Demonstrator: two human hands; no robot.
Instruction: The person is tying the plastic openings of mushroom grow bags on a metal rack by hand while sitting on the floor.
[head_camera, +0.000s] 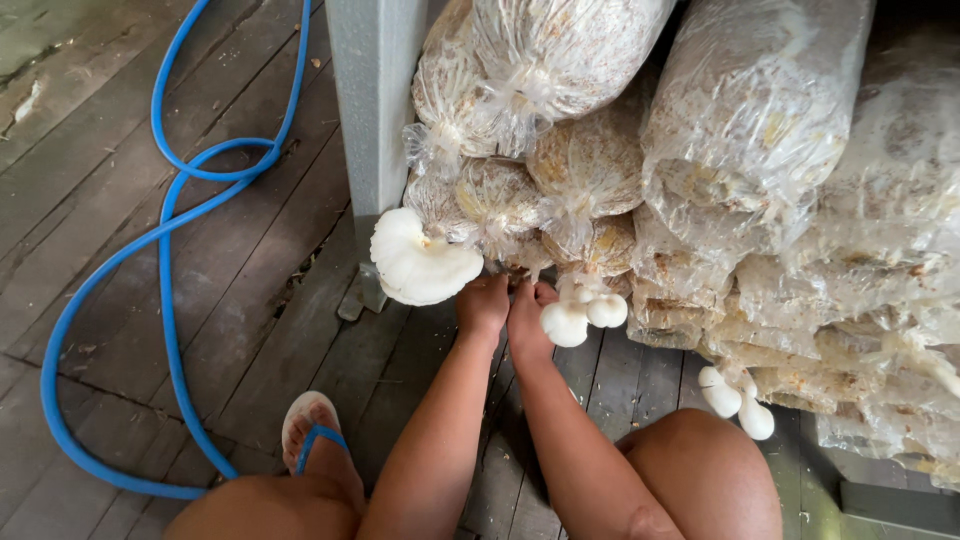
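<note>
Both hands reached low into the stacked mushroom grow bags (590, 165): the left hand (483, 305) closed beneath a broad white oyster mushroom (420, 262), the right hand (527, 318) (grip hidden) beside a smaller cluster (583, 315).

1. Views: one only, a head-worn camera; no second view overlaps it.
2. Position: above a crouching person, whose knees and a sandalled foot (318, 440) fill the lower edge.
3. Direction: steeply downward and slightly forward, along both forearms to the left hand (483, 303) and right hand (527, 318) at frame centre.
4. Nearness: close, with the hands at arm's reach and the knees nearer the lens.
5. Coverage, right and top: stacked plastic-wrapped bags (760, 130) bearing white mushrooms (420, 262), cropped at the frame edges.
6. Coverage, left: dark wooden floorboards (250, 250), a looping blue hose (165, 240), and a grey metal post (375, 110) at upper centre.
</note>
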